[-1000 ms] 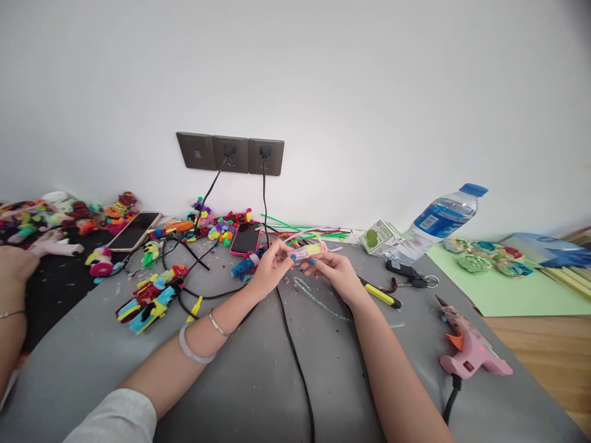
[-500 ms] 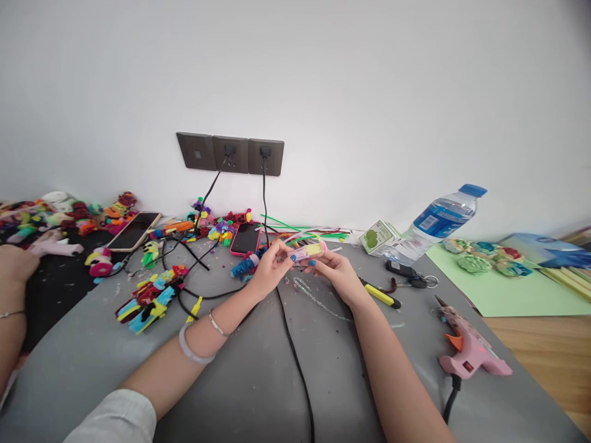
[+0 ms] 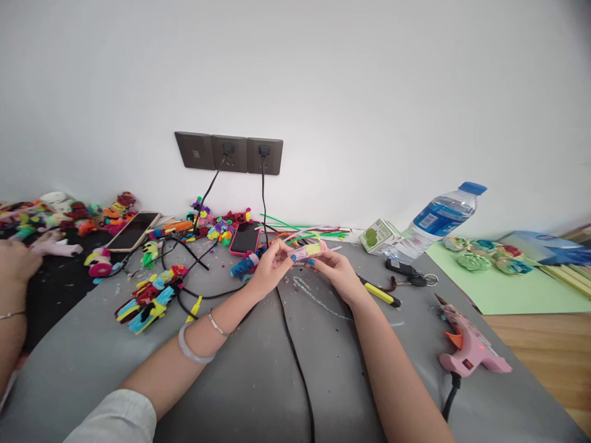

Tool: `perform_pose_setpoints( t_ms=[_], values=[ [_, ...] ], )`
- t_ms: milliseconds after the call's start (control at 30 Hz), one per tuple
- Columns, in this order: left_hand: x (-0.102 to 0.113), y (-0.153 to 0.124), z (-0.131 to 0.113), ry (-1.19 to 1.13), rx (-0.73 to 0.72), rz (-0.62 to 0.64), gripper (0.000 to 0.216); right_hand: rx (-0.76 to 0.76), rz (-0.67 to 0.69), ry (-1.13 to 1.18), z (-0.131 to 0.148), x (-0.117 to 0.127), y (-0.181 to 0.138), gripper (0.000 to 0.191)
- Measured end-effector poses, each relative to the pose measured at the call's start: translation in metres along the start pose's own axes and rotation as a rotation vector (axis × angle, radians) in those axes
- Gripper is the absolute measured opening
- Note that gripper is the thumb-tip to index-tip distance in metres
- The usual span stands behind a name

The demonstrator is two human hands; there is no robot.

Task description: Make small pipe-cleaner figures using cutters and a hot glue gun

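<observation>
My left hand and my right hand meet above the middle of the grey table. Between them they pinch a small bundle of pink and yellow pipe cleaners, each hand at one end, thumbs toward me. My fingers cover part of the bundle. Just behind it lie loose green and red pipe cleaners. Left of my left hand is a fuzzy blue pipe-cleaner piece. A yellow utility knife rests to the right of my right hand.
A pink glue gun is at the right, with a leaning water bottle and keys behind. Black cords cross the table from wall sockets. Pipe-cleaner figures lie left. Another person's hand is at the far left.
My hands hold the pipe-cleaner bundle in almost the same place. The other person's hand at the far left has shifted slightly.
</observation>
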State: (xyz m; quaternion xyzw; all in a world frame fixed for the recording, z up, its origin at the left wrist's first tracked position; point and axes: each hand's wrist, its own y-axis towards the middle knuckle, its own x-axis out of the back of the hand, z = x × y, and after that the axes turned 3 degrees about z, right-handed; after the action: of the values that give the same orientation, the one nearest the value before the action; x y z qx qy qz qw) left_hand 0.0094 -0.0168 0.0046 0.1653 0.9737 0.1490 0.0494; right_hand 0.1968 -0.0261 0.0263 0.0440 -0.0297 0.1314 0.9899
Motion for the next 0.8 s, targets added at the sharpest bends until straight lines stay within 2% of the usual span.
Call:
perform_pose_setpoints(
  t_ms=[200, 533, 800],
  values=[
    [-0.0003, -0.0016, -0.0001, 0.050, -0.039, 0.030, 0.034, 0.011, -0.004, -0.018, 0.0001, -0.0014, 0.0003, 0.044],
    [0.0018, 0.0019, 0.0014, -0.042, 0.018, -0.048, 0.040, -0.002, 0.068, -0.039, 0.0047, 0.0013, -0.0029, 0.032],
    [-0.0006, -0.0006, 0.0001, -0.008, -0.001, 0.015, 0.039, 0.009, 0.032, -0.013, 0.0013, -0.0007, -0.0008, 0.038]
  ],
)
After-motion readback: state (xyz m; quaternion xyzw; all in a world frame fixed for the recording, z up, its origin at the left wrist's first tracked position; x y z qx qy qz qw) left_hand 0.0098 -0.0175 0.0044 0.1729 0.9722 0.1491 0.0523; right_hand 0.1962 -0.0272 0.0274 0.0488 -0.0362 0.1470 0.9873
